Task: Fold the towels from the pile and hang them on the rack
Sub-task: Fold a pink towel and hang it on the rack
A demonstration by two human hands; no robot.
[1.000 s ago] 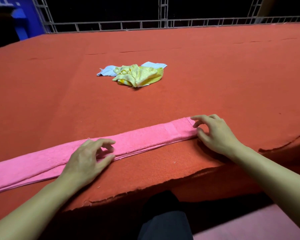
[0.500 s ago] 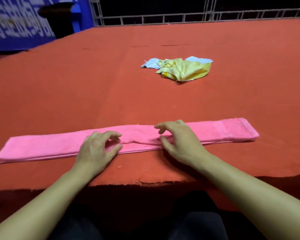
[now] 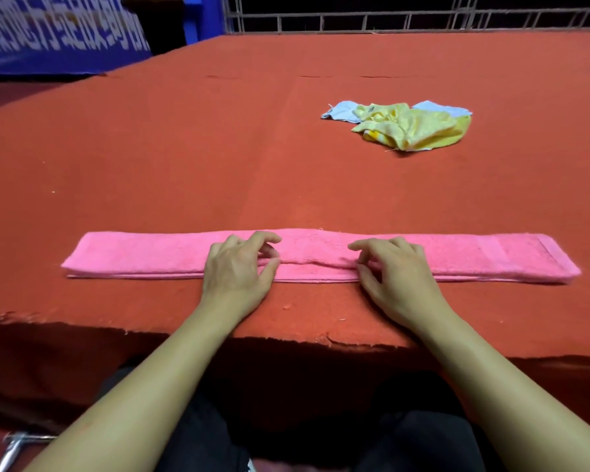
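A pink towel (image 3: 143, 255), folded into a long narrow strip, lies flat along the near edge of the red-covered table (image 3: 184, 148). At the strip's middle, my left hand (image 3: 237, 270) and my right hand (image 3: 394, 272) sit side by side a short gap apart. Each has curled fingers on top of the towel and a thumb at its near edge, pinching the cloth. Farther back on the right is the pile: a crumpled yellow towel (image 3: 414, 129) on top of a light blue towel (image 3: 341, 110). No rack is in view.
The table's ragged front edge (image 3: 218, 335) runs just below my wrists. A metal railing (image 3: 389, 18) crosses the back, and a blue banner (image 3: 48, 32) stands at the back left. A metal tube (image 3: 14, 444) shows at the bottom left.
My right hand has slid left along the pink towel from its right end to the middle, beside my left hand. The left hand has stayed where it was on the strip.
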